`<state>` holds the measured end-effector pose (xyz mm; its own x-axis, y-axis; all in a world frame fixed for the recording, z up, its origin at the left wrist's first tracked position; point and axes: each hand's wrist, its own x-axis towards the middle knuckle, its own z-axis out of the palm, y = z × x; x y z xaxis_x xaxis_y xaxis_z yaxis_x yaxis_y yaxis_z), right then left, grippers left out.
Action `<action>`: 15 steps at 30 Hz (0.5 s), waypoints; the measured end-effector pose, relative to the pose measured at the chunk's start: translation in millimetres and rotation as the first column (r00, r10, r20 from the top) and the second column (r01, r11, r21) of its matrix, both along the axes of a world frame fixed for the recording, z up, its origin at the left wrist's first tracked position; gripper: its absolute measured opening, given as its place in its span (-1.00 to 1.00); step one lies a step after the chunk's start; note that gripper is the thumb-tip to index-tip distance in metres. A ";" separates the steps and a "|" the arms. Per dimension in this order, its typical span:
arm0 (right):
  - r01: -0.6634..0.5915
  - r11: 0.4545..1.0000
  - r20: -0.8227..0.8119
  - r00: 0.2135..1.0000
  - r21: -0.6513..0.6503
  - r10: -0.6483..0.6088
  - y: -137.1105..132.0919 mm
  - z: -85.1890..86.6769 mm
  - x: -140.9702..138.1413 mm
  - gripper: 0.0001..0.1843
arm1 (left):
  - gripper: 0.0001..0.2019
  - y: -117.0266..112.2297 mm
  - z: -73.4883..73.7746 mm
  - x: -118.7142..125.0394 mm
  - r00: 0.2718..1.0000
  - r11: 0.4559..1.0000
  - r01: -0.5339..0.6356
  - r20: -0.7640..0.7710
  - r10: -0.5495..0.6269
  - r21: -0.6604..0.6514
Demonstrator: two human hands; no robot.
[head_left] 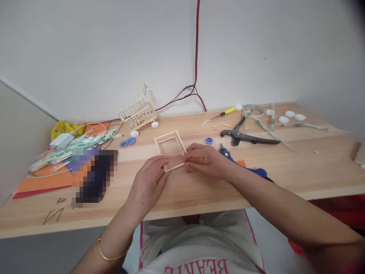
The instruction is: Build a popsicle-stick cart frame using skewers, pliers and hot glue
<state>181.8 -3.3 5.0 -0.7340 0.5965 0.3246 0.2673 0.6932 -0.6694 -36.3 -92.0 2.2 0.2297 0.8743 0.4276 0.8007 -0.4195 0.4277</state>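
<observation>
Between my two hands is a small open frame of thin wooden sticks (175,167), with short rungs along its right side. My left hand (149,173) has its thumb and fingers closed on the frame's near left corner. At the near right corner, my right hand (203,158) pinches the frame between thumb and fingers. Behind it stands a finished-looking stick cart (138,114) with railed sides and a raised end, two white bottle caps (134,134) by its base. A blue glue gun (245,167) lies just right of my right hand, partly hidden by the forearm.
Black cutters (248,137), a yellow-handled screwdriver (228,111) and white caps (289,114) lie at the back right. Blue caps (209,140) sit mid-table. On the left are packaged sticks (82,146), orange paper (51,182), a white adapter (62,140) and a blurred dark object (98,177).
</observation>
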 end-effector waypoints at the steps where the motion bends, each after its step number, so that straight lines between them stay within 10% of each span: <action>1: 0.001 1.000 -0.001 1.000 0.003 -0.001 0.0 0.1 -0.1 -0.86 | -0.75 0.1 -0.2 -0.2 1.000 1.000 0.012 -0.002 -0.012 0.008; 15: 0.009 1.000 -0.038 0.999 0.016 -0.009 -0.4 -4.9 -1.1 -0.88 | -0.85 1.1 1.9 2.0 0.999 0.998 0.033 -0.034 -0.031 0.062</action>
